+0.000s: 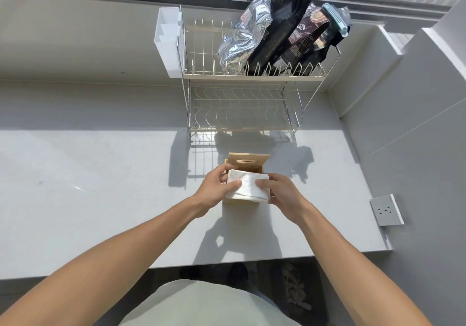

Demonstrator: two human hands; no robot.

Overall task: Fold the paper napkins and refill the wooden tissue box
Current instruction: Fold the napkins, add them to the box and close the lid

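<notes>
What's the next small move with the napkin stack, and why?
Probably lower the folded napkins straight down into the wooden tissue box. Left hand and right hand pinch the stack directly over the box, whose slotted lid stands tilted open behind it.

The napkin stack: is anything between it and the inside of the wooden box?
Nothing visible. Both hands, left and right, hold the napkin stack right over the wooden box, whose slotted lid stands tilted up behind.
</notes>
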